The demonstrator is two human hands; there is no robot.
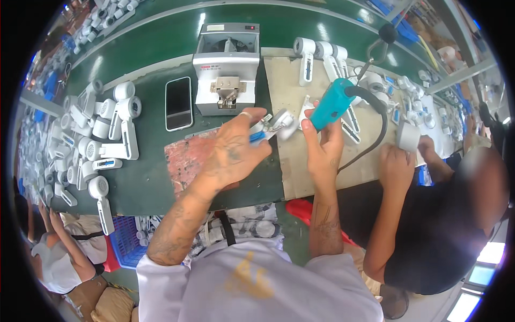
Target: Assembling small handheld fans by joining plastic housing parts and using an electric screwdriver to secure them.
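My left hand (232, 151) is closed around a white handheld device with a round head (282, 122). Blue shows in its handle beside my fingers, and the round end is blurred. In my right hand (325, 147) is a teal electric screwdriver (333, 103), gripped with its corded end up and to the right. A black cable (382, 126) curves down from that end. The screwdriver's tip is hidden or blurred near the device's round head.
A grey bench machine (225, 70) stands ahead, with a phone (178, 103) on its left. A worn red mat (188, 161) lies under my left forearm. White devices (80, 134) pile up on the left; more (323, 53) lie right. At right, a co-worker's hands (399, 166) hold a white part.
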